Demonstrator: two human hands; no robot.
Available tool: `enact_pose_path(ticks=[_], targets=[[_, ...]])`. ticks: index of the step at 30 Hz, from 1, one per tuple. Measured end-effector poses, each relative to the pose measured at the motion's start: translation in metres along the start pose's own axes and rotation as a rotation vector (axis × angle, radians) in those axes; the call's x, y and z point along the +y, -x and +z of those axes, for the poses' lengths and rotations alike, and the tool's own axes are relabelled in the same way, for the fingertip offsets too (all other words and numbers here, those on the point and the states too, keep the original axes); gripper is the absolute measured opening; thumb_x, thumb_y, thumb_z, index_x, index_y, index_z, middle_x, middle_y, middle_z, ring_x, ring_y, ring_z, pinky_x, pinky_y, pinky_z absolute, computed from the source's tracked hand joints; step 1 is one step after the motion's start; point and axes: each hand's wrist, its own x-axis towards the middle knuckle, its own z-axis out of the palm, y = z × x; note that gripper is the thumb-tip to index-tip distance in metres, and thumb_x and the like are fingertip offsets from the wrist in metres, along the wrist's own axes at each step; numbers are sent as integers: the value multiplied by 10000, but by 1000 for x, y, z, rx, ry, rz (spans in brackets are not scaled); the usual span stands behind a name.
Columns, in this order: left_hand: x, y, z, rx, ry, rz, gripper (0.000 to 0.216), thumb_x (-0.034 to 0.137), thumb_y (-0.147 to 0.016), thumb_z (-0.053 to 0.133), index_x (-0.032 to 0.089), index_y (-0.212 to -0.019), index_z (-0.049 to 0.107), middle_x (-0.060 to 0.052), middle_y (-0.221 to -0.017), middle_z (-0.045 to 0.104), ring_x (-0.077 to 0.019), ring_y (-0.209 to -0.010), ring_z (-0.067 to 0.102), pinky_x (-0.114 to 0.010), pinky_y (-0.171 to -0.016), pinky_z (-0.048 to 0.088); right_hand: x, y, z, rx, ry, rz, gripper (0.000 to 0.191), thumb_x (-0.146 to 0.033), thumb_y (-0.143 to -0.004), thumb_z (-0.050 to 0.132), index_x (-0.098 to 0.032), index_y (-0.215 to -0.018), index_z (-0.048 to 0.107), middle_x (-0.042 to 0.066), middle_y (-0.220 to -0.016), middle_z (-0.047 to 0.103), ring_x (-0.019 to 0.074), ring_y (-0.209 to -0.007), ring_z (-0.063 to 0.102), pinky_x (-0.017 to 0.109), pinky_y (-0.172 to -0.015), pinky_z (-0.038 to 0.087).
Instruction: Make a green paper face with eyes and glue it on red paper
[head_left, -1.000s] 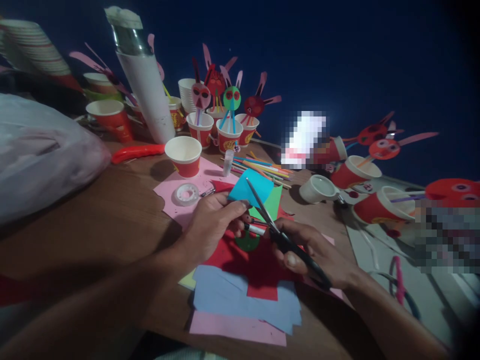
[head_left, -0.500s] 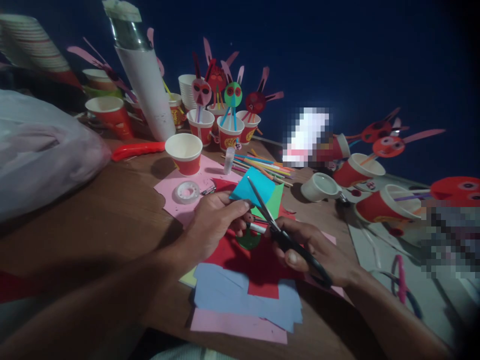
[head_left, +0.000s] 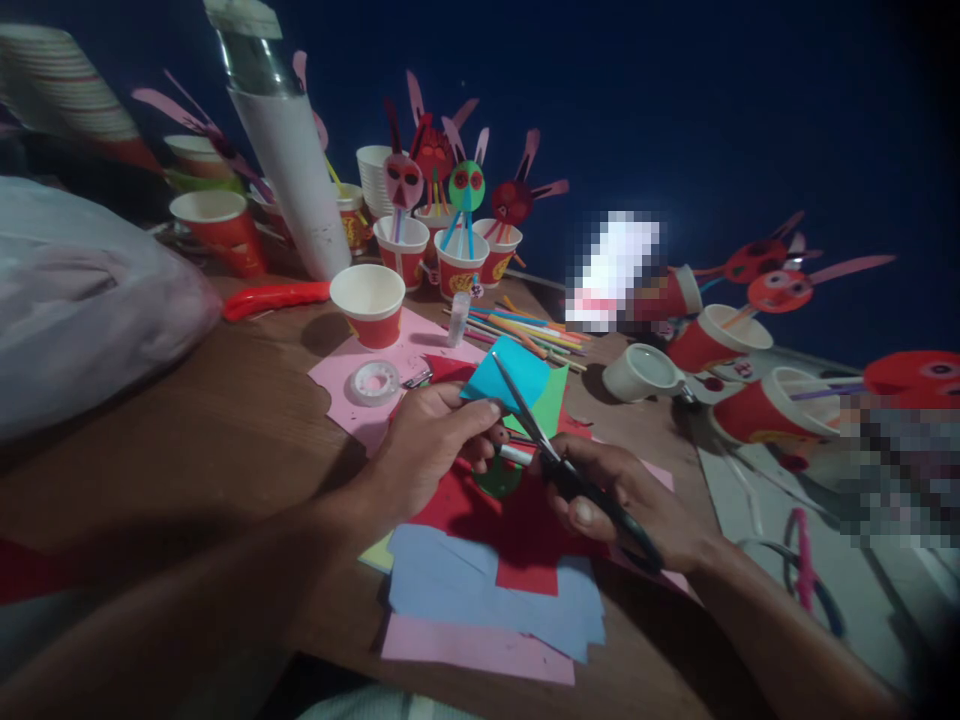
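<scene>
Between thumb and fingers, my left hand (head_left: 431,435) pinches a piece of bright blue paper (head_left: 510,365) above the middle of the table. My right hand (head_left: 607,490) is closed around black-handled scissors (head_left: 574,480), whose blades point up and left and overlap the blue paper. Whether the blades are cutting into it I cannot tell. Just behind the blue sheet shows green paper (head_left: 551,400). Below my hands lie red paper (head_left: 465,510), a dark green round piece (head_left: 496,478), a white marker-like stick (head_left: 515,455) and blue-grey paper (head_left: 442,585).
A red paper cup (head_left: 367,305), a tape roll (head_left: 375,382), a glue stick (head_left: 459,320) and coloured sticks (head_left: 525,330) lie beyond my hands. Cups with paper animal heads stand behind. A white flask (head_left: 289,170) and plastic bag (head_left: 90,310) are left; a white mug (head_left: 641,373) is right.
The blue paper has flattened slightly from its curved shape. Both hands and the scissors stay nearly in place.
</scene>
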Motion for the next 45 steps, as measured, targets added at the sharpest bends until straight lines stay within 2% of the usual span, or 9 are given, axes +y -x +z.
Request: enact_pose_path(ticks=[7, 19, 30, 39, 45], targets=[[0, -2, 1, 6, -3, -10, 151, 249, -710, 638, 124, -634, 605, -9, -573, 618, -84, -440, 530, -200, -417, 422, 3, 0, -1, -8, -44, -7, 386, -436, -744, 666, -194, -1025, 559, -28, -722, 487, 90, -601, 401, 193, -537, 336], [1, -1, 0, 9, -13, -12, 156, 254, -699, 639, 122, -626, 602, -8, -564, 618, -80, -426, 527, -192, -412, 415, -3, -1, 1, 60, -5, -1, 365, -476, -741, 652, -167, -923, 583, -32, -676, 459, 83, -569, 373, 192, -521, 325], [0, -3, -1, -1, -20, -15, 165, 259, -716, 637, 124, -630, 598, -5, -571, 617, -79, -425, 527, -189, -410, 417, -4, -1, 2, 123, 71, 25, 404, -484, -700, 683, -155, -921, 609, -6, -705, 535, 94, -584, 428, 194, -530, 374], [3, -2, -1, -5, -19, -33, 156, 246, -719, 637, 120, -640, 592, -1, -564, 615, -68, -417, 517, -172, -401, 410, -1, 1, 0, 103, 27, 83, 359, -418, -698, 707, -150, -921, 620, -32, -637, 494, 63, -521, 375, 171, -475, 323], [2, -2, -2, -15, -23, -27, 143, 242, -727, 627, 126, -649, 598, 6, -568, 618, -61, -410, 514, -161, -392, 401, -2, 0, -1, 109, 48, 110, 400, -444, -698, 696, -138, -947, 627, -33, -603, 470, 64, -502, 352, 174, -441, 296]])
